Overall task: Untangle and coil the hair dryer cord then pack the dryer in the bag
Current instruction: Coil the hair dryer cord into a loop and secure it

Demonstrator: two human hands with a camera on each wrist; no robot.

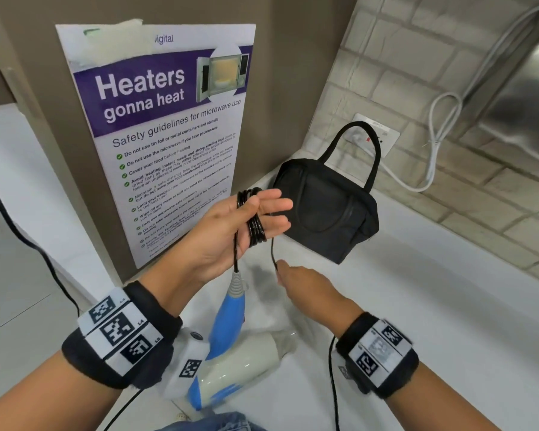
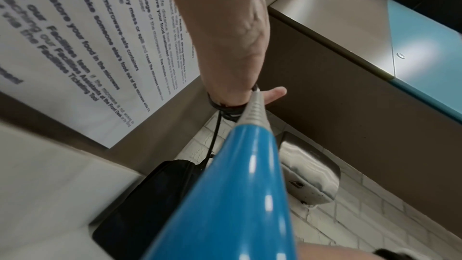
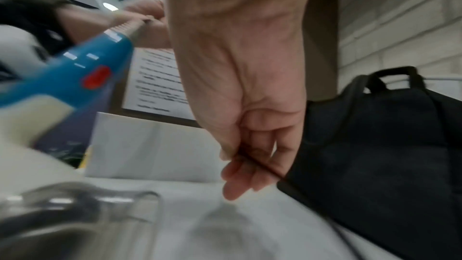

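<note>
My left hand (image 1: 273,209) is raised palm-up with the black cord (image 1: 256,229) wound in several loops round its straight fingers. The thumb lies over the coil (image 2: 228,111). From the coil the cord drops to the grey strain relief of the blue and cream hair dryer (image 1: 231,353), whose handle (image 2: 237,195) points up at the hand. Lower down, my right hand (image 1: 282,272) pinches the free run of cord between thumb and fingers (image 3: 250,167). A shut black bag (image 1: 324,209) with a loop handle stands on the white counter (image 1: 417,306) just beyond both hands.
A microwave safety poster (image 1: 168,135) hangs on the brown panel at left. A wall socket (image 1: 377,135) with a white cable sits behind the bag on the tiled wall. A steel appliance (image 1: 526,98) is mounted at upper right. Black wrist-camera leads hang by both forearms.
</note>
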